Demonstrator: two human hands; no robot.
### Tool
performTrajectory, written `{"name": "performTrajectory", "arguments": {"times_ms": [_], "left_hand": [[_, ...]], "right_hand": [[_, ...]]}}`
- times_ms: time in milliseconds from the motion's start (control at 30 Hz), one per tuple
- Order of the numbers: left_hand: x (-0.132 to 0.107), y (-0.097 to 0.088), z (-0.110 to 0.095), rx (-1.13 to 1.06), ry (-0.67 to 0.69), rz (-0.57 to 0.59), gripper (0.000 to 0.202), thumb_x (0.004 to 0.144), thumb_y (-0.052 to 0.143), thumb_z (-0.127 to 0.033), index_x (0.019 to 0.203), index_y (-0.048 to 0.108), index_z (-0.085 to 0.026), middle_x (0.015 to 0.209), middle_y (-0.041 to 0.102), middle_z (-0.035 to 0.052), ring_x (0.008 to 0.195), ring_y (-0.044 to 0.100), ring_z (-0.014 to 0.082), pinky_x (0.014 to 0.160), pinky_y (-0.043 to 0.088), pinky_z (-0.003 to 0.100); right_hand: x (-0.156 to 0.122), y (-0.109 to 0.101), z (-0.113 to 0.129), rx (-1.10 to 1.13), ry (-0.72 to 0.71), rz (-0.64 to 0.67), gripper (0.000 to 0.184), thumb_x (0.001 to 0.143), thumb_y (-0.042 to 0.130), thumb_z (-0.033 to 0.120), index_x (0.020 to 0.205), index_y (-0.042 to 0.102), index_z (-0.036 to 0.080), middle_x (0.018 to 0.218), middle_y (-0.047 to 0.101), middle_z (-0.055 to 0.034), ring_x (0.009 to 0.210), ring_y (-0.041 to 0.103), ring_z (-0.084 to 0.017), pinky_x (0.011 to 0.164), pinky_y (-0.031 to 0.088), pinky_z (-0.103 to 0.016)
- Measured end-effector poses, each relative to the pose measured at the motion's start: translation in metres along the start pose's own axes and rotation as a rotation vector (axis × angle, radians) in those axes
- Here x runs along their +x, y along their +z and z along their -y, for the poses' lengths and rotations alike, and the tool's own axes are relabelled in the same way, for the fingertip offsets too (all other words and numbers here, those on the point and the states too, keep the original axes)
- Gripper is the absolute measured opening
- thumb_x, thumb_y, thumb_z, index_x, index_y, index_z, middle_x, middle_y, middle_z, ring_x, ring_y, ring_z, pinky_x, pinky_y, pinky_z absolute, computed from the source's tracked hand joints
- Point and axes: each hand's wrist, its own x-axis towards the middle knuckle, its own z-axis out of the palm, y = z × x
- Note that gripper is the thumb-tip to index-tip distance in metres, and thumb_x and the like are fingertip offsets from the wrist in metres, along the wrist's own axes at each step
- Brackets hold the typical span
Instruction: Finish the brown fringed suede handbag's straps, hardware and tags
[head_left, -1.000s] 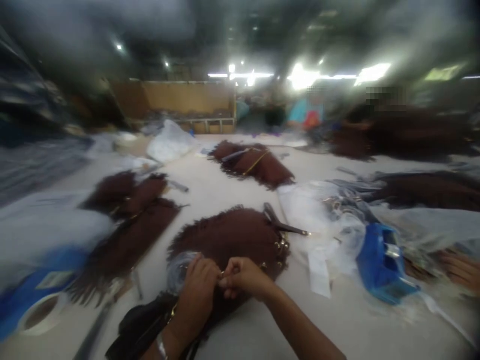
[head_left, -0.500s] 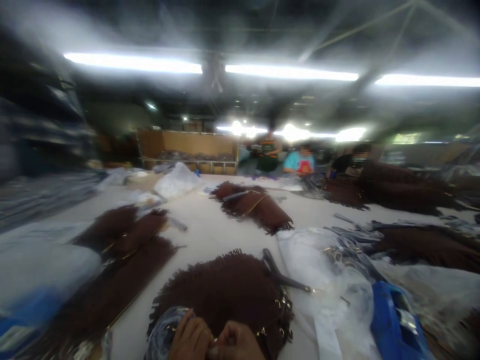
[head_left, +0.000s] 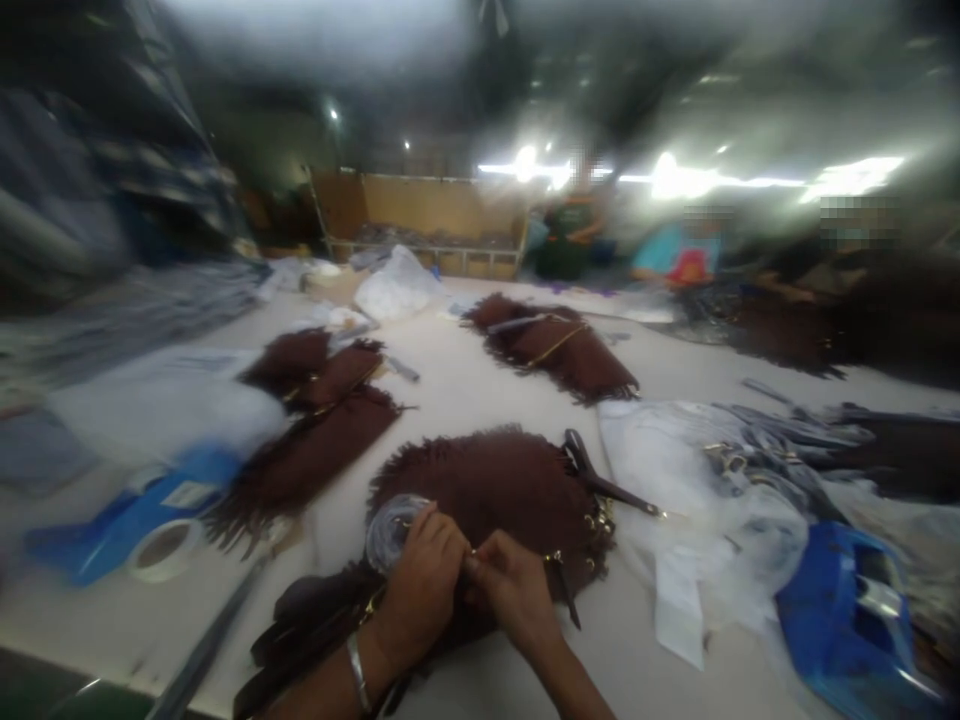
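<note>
Brown fringed piece (head_left: 480, 480) on pale worktop (head_left: 450, 375): matte, suede-like, rounded, gold-toned fittings (head_left: 601, 522) along right edge. Left hand (head_left: 427, 580), right hand (head_left: 514, 585) together over near side, pinching small shiny part (head_left: 471, 554), blurred.

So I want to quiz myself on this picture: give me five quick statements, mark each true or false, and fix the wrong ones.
1. The left hand and right hand are close together over a fringed brown piece. True.
2. The silver bangle is on the right hand's arm. False: it is on the left hand's arm.
3. A white roll lies toward the left of the picture. True.
4. The dispenser-like object at the lower right is yellow. False: it is blue.
5. The white plastic lies left of both hands. False: it lies to their right.
</note>
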Motion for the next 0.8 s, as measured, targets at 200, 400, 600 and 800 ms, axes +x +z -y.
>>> {"name": "performTrajectory", "arguments": {"times_ms": [200,400,600,800], "left_hand": [[0.003,0.0,0.001,0.025,-0.01,0.021,0.016,0.086,0.046,-0.006,0.084,0.056,-0.019,0.082,0.055,0.0019,0.089,0.051,0.0209,0.11,0.028,0.053],[0.003,-0.003,0.0,0.001,-0.011,-0.004,0.014,0.085,0.049,-0.007,0.081,0.055,-0.019,0.08,0.055,0.0013,0.089,0.051,0.0207,0.11,0.029,0.051],[-0.001,-0.006,-0.003,-0.013,0.013,-0.022,0.014,0.085,0.048,-0.007,0.084,0.056,-0.019,0.083,0.057,0.0015,0.09,0.052,0.0206,0.11,0.029,0.052],[-0.002,-0.009,-0.003,-0.012,0.018,-0.017,0.015,0.086,0.048,-0.007,0.084,0.056,-0.02,0.084,0.058,0.0013,0.091,0.052,0.0206,0.11,0.028,0.052]], "right_hand": [[0.011,-0.002,0.003,0.017,0.104,0.101,0.025,0.071,0.065,0.037,0.069,0.048,0.02,0.05,0.06,0.0043,0.047,0.064,-0.016,0.041,0.043,-0.02],[0.009,0.0,0.003,-0.006,0.054,0.085,0.027,0.071,0.066,0.041,0.07,0.049,0.019,0.054,0.062,0.0024,0.047,0.064,-0.016,0.043,0.044,-0.022],[-0.02,0.002,0.009,-0.244,-0.172,-0.05,0.022,0.086,0.053,0.039,0.076,0.061,0.02,0.064,0.068,-0.001,0.06,0.066,-0.016,0.057,0.046,-0.024],[-0.025,0.003,0.009,-0.398,-0.227,-0.097,0.026,0.091,0.047,0.039,0.081,0.063,0.022,0.069,0.07,-0.0029,0.066,0.066,-0.019,0.064,0.044,-0.027]]}}
